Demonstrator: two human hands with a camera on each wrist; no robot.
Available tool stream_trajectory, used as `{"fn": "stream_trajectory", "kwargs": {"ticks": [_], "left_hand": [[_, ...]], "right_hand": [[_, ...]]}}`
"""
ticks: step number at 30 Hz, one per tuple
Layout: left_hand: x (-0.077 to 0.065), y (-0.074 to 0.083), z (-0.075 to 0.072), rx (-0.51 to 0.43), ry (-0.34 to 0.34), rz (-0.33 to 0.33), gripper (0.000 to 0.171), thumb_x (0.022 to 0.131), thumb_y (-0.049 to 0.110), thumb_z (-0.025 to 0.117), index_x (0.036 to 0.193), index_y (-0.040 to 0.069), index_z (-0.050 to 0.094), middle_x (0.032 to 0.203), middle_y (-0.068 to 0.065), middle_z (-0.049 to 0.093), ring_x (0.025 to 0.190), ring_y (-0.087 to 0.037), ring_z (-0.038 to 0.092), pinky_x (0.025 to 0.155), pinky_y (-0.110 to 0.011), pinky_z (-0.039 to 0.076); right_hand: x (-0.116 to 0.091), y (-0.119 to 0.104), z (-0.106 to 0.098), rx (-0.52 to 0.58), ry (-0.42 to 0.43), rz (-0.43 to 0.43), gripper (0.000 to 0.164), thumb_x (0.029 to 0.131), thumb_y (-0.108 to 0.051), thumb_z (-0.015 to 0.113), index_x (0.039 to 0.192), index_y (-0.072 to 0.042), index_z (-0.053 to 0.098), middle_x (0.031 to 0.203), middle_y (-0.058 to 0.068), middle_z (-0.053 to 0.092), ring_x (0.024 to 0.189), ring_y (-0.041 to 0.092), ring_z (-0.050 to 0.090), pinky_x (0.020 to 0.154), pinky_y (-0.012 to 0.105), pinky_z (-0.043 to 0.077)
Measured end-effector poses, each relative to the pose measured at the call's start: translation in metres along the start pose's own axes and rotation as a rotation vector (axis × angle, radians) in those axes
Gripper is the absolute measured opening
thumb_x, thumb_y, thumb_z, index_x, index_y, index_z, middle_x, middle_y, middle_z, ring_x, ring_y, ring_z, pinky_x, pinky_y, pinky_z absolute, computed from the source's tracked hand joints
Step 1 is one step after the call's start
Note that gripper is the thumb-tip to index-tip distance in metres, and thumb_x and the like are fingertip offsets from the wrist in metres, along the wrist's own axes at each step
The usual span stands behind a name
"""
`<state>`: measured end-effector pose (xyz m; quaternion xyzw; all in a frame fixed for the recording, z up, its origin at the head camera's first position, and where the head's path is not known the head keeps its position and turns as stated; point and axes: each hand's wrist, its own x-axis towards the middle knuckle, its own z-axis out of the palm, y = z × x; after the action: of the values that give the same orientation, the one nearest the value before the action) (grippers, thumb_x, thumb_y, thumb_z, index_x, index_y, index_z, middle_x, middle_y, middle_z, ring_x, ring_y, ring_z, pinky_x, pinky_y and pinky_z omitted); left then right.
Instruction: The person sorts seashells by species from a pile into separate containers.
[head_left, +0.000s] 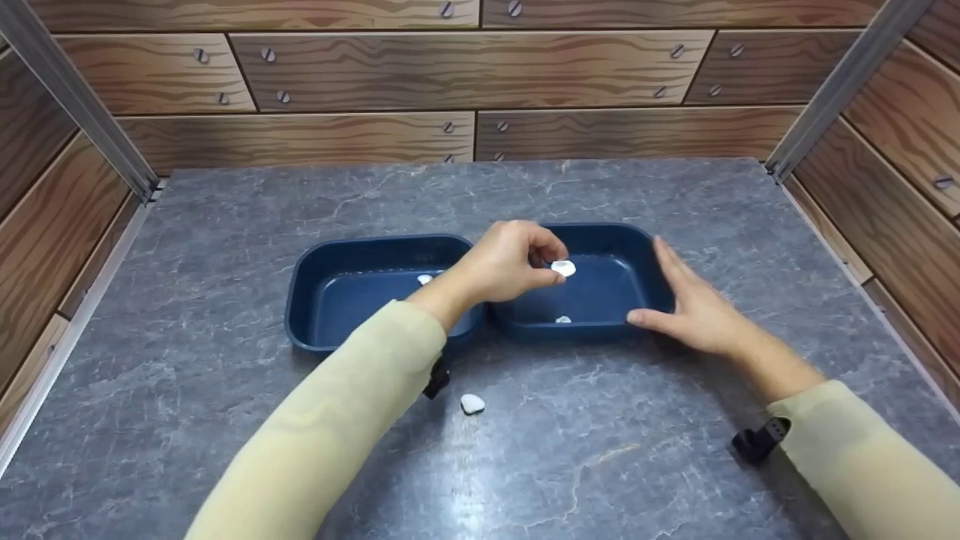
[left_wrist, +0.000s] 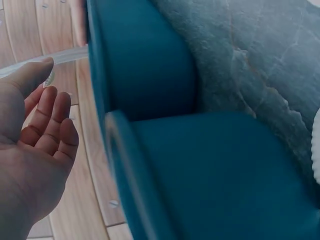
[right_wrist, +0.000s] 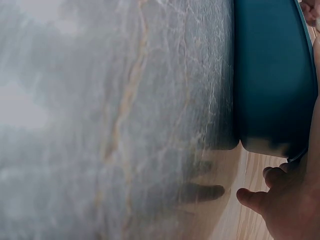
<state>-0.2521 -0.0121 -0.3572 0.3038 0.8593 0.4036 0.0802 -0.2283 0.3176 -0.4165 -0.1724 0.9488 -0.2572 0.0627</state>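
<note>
My left hand [head_left: 510, 262] pinches a small white seashell [head_left: 564, 268] between thumb and fingertips, above the right-hand blue tub [head_left: 600, 330]. In the left wrist view only a sliver of that seashell [left_wrist: 48, 78] shows beside the thumb. My right hand [head_left: 697, 311] rests against the right end of the same tub, thumb at the front rim and fingers extended along the side. Another white shell [head_left: 562, 320] lies inside this tub by its front wall. The left blue tub [head_left: 330, 341] stands beside it, with a white shell [head_left: 425, 279] in it, partly behind my left forearm.
A single white shell [head_left: 472, 404] lies on the grey marbled table [head_left: 600, 450] in front of the tubs. Wood-patterned walls [head_left: 465, 71] enclose the table at the back and sides, with metal posts [head_left: 844, 94] at the rear corners.
</note>
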Motion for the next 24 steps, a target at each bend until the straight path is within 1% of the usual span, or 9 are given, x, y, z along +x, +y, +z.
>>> {"fn": "stream_trajectory", "kwargs": {"ticks": [7,15,22,24], "left_hand": [[0.007,-0.014,0.006,-0.019,-0.008,-0.056,0.02,0.096,0.017,0.082,0.115,0.009,0.08,0.105,-0.001,0.074,0.094,-0.014,0.068,0.084,-0.025,0.055],[0.01,-0.024,0.01,0.011,0.017,-0.074,0.022,0.095,0.017,0.083,0.115,0.008,0.08,0.106,-0.002,0.075,0.096,-0.014,0.068,0.086,-0.025,0.055],[0.01,-0.027,0.01,0.002,-0.009,-0.077,0.034,0.096,0.019,0.082,0.126,0.004,0.076,0.12,-0.011,0.074,0.109,-0.021,0.069,0.094,-0.029,0.055],[0.008,-0.027,0.009,-0.01,-0.009,-0.071,0.035,0.097,0.019,0.082,0.128,0.004,0.075,0.122,-0.012,0.074,0.109,-0.021,0.068,0.094,-0.03,0.055]], "right_hand": [[0.001,0.001,0.0,0.024,0.013,-0.04,0.12,0.094,-0.047,0.079,0.17,-0.005,-0.003,0.175,0.027,0.002,0.158,0.051,0.009,0.125,0.067,0.014],[0.0,0.001,-0.001,0.026,0.01,-0.031,0.12,0.093,-0.047,0.08,0.171,-0.008,-0.004,0.175,0.026,0.001,0.158,0.052,0.009,0.125,0.068,0.014],[0.0,0.001,-0.001,0.02,0.01,-0.033,0.12,0.094,-0.047,0.079,0.171,-0.008,-0.004,0.175,0.026,0.001,0.158,0.051,0.008,0.125,0.068,0.013],[0.0,0.0,-0.001,0.019,0.011,-0.033,0.12,0.094,-0.047,0.079,0.171,-0.008,-0.005,0.175,0.026,0.001,0.158,0.051,0.009,0.125,0.067,0.013]]}}
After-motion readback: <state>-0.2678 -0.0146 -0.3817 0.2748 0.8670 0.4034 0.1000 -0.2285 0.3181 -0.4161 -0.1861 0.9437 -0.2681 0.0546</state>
